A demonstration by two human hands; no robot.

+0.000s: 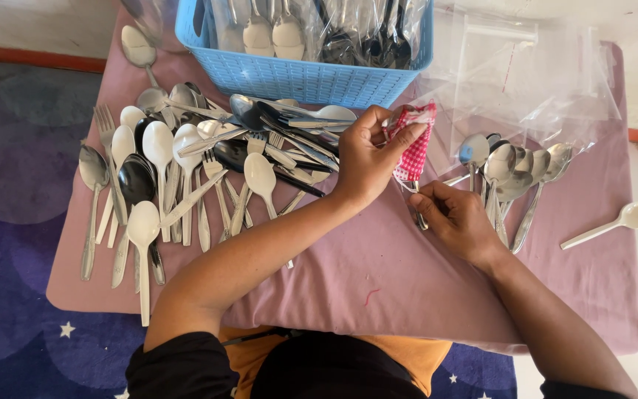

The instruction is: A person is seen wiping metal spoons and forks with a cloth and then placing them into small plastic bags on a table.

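My left hand (367, 155) grips a red-and-white checked cloth (415, 144) wrapped around the upper end of a metal utensil. My right hand (455, 218) pinches the lower end of that utensil's handle (419, 214) just below the cloth. Both hands meet over the mauve cushion (378, 273), between two heaps of cutlery. The utensil's head is hidden inside the cloth.
A mixed pile of metal, white and black spoons and forks (186, 170) lies to the left. Several metal spoons (511, 174) lie right, beside clear plastic bags (526, 81). A blue basket (297, 74) holds bagged cutlery. One white spoon (618, 222) lies far right.
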